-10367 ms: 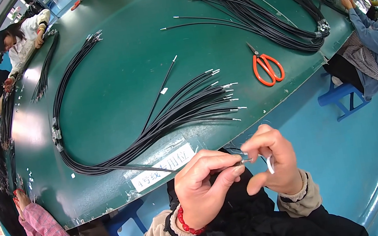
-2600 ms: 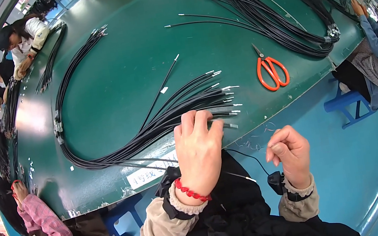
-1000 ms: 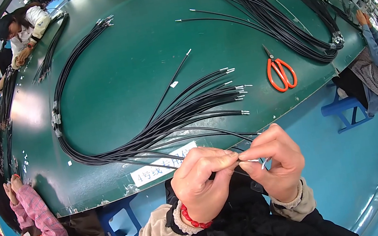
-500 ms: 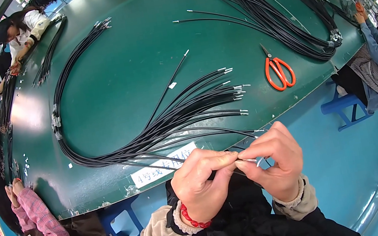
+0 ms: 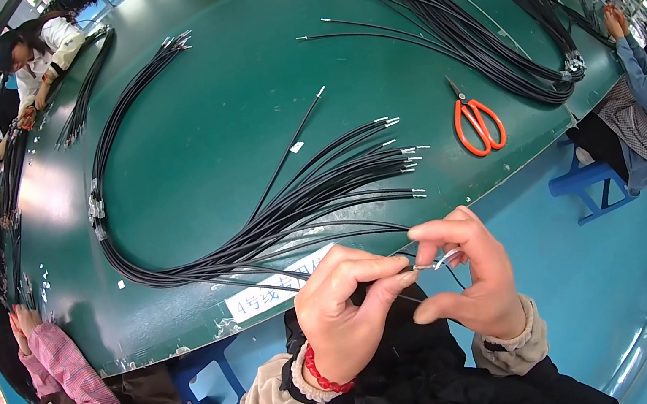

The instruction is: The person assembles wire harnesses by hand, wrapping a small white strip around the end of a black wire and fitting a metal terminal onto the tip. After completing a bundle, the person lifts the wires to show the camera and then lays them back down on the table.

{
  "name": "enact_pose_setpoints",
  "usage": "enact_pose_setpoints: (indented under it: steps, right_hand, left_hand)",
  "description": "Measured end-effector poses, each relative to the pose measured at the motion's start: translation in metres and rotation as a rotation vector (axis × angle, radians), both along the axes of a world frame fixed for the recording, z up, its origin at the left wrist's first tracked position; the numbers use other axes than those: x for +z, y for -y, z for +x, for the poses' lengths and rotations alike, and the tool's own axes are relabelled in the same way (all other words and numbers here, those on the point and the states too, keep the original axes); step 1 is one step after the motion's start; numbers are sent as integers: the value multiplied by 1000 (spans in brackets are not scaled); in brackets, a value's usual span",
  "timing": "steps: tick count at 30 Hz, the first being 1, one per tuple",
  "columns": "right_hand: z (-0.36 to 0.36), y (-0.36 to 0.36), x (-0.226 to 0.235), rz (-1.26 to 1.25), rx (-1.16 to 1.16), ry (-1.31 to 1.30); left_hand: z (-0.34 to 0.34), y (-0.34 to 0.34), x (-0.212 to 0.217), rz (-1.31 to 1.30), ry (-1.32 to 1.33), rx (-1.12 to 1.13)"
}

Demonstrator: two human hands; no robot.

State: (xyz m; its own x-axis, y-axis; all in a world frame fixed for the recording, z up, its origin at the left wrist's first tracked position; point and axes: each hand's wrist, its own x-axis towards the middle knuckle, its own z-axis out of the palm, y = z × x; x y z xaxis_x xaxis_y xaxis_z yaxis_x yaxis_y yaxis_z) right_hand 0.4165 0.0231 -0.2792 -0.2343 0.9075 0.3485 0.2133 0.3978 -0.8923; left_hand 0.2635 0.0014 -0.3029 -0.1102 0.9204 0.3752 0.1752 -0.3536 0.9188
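My left hand (image 5: 339, 302), with a red bracelet at its wrist, pinches a thin black cable close to its end. From between thumb and forefinger the cable's pale, silvery tip (image 5: 427, 266) pokes out to the right. A small whitish curved piece (image 5: 450, 255) shows beside that tip; whether it is attached to the cable I cannot tell. Around it my right hand (image 5: 482, 278) is open, thumb and forefinger well apart. Just beyond my hands, a bundle of black cables (image 5: 252, 235) with silvery ends lies bent in a big U on the green table (image 5: 236, 88).
Scissors with orange handles (image 5: 475, 125) lie right of the bundle, near the table's edge. A second cable bundle (image 5: 459, 42) rests farther back at the right. A white label (image 5: 250, 300) is stuck by the front edge. People sit at both sides, with blue stools (image 5: 594, 182).
My right thumb and forefinger have parted from their closed pinch by the cable's end, uncovering the tip and whitish piece. My left hand keeps its pinch.
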Motion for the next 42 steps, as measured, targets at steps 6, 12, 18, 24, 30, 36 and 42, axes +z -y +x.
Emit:
enact_pose_setpoints:
  steps: [6, 12, 18, 24, 30, 36, 42]
  right_hand:
    - [-1, 8, 0, -151, -83, -357]
    - [15, 3, 6, 67, 83, 14]
    - [15, 3, 6, 103, 51, 14]
    - [15, 7, 2, 65, -50, -96]
    - [10, 10, 1, 102, 6, -161]
    - [-7, 16, -2, 93, -70, -296]
    - [-16, 19, -3, 87, -91, -253]
  left_hand:
    - [-3, 0, 7, -70, 116, -91]
    - [1, 3, 16, -112, 187, -108]
    - [5, 6, 22, -154, 246, -108]
    - [11, 7, 24, -128, 209, -85]
    - [10, 9, 20, 25, 81, -42]
    - [11, 14, 20, 92, -6, 46]
    - [11, 15, 22, 189, -52, 142]
